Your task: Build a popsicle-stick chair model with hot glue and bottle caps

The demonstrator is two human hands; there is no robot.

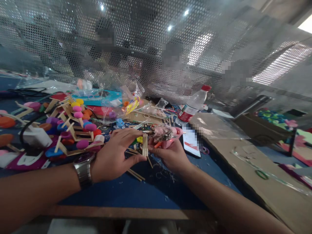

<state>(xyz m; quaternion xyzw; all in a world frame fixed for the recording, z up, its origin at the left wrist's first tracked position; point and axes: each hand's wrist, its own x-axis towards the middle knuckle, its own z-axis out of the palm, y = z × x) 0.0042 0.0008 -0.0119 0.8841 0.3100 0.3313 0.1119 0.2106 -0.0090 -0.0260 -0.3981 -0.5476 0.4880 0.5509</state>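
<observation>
My left hand [117, 151], with a watch [83, 167] on its wrist, pinches a few short wooden sticks [145, 145] upright between thumb and fingers. My right hand [172, 154] is wrapped round a pink glue gun [168, 134] with a grimy, glue-smeared front. Its metal nozzle [150, 131] points left, at the upper end of the sticks; whether it touches them I cannot tell. Loose wooden sticks [136, 175] lie on the blue table [136, 196] below my hands.
Stick pieces with coloured round caps [83, 144] crowd the left. A plastic bottle with a red cap [192, 105] and a phone [191, 143] stand and lie beyond my right hand. Cardboard [246, 169] covers the right side. A perforated metal screen [146, 42] closes off the back.
</observation>
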